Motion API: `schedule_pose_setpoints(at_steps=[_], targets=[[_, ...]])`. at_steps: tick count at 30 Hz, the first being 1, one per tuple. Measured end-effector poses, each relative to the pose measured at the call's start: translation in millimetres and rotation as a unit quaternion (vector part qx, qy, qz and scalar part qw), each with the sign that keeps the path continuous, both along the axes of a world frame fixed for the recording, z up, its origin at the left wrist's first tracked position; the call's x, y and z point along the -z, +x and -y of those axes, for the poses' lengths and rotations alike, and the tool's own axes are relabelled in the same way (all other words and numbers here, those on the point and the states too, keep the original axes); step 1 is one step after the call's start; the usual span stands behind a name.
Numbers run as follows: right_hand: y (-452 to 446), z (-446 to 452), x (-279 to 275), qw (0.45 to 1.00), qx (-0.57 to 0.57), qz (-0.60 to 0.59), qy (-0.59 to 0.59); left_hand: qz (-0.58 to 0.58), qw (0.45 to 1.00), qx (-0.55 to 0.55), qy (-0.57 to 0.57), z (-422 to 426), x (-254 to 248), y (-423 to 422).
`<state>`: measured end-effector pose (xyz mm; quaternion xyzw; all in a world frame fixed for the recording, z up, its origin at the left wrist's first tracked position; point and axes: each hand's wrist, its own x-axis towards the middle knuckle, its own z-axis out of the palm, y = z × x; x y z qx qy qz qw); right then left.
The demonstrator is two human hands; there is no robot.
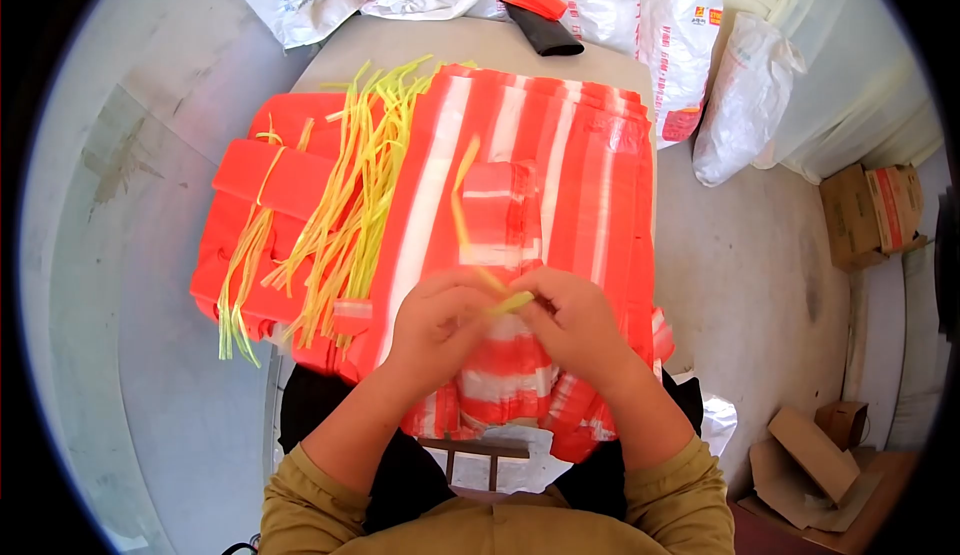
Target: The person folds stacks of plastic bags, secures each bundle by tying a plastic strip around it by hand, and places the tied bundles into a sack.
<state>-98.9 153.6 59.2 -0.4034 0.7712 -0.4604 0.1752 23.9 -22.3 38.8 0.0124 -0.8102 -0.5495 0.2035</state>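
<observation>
Both of my hands are close together over a stack of red-and-white striped plastic sheets (575, 175). My left hand (440, 323) and my right hand (570, 317) are closed on one yellow strip (461, 205); its long end rises away from me and a short end shows between my fingers. Beneath them lies a narrower folded striped bundle (500, 375), partly hidden by my hands. Left of the stack, a bunch of loose yellow strips (365, 175) drapes over folded red bundles (280, 170), one of which has yellow strips tied round it.
White printed sacks (680, 45) line the table's far edge (385, 40), near a black and red item (540, 23). Another white sack (745, 100) stands on the floor at right. Cardboard boxes (870, 215) and opened cardboard (810, 465) are farther right.
</observation>
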Motion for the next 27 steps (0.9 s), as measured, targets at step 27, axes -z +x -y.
schedule_pose_setpoints(at_steps=[27], targets=[[9, 1, -5, 0.978, -0.061, -0.199, -0.006, -0.014, 0.982, -0.069, -0.178, 0, -3, -1]])
